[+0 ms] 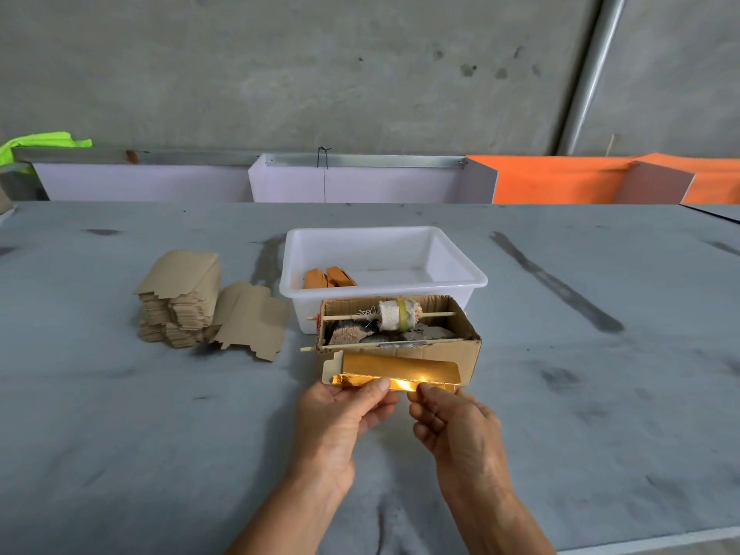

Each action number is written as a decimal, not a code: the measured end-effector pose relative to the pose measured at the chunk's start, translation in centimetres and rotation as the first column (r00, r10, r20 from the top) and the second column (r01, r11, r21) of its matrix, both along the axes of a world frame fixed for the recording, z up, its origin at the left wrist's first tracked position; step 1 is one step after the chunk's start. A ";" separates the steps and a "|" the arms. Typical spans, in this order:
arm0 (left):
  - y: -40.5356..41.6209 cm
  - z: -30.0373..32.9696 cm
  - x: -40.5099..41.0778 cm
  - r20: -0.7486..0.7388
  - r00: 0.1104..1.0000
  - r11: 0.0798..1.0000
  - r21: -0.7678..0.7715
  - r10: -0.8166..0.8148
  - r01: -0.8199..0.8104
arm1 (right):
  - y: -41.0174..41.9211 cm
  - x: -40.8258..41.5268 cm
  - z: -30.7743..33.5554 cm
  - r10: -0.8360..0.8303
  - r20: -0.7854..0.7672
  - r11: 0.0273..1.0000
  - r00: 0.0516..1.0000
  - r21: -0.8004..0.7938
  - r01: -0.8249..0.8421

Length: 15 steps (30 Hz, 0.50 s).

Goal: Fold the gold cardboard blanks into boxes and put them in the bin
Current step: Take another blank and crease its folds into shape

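I hold a partly folded gold cardboard blank (394, 372) in front of me, its shiny gold side catching the light. My left hand (340, 414) pinches its near edge from the left, thumb on top. My right hand (452, 422) pinches the same edge from the right. Behind the blank stands a white plastic bin (460, 270) with two folded orange-gold boxes (328, 277) lying in its left end. A stack of flat blanks (180, 298), brown side up, sits to the left, with one loose blank (252, 320) leaning beside it.
A brown corrugated box (464, 356) stands between the bin and my hands; it holds a cloth-wrapped roller (398, 314) on a stick and some rags. The grey table (120, 434) spreads wide all round. Purple and orange panels (560, 180) line its far edge.
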<state>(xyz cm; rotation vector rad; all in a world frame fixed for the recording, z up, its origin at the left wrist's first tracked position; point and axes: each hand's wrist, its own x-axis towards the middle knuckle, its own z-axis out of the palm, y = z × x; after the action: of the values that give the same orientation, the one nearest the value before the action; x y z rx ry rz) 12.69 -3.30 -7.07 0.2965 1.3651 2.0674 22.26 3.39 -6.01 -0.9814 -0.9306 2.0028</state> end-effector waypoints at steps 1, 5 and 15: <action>0.0 0.1 0.0 -0.008 1.000 1.000 0.002 -0.001 0.001 | 0.0 0.0 0.0 0.014 0.003 1.000 1.000 0.000 -0.014; -0.1 0.1 -0.5 -0.067 0.997 0.999 0.020 0.045 -0.044 | 0.2 0.1 0.3 0.001 0.152 0.991 0.988 0.131 -0.021; -0.6 -1.1 -1.5 -0.086 0.996 0.998 -0.064 0.012 -0.017 | 6.8 -2.9 5.1 -0.460 0.673 0.394 0.579 0.739 -0.546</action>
<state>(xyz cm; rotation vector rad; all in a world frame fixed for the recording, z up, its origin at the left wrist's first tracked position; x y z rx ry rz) 11.23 -3.91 -8.18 0.3525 1.4864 2.0383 19.32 10.23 -0.94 -1.1167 -2.2967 0.4862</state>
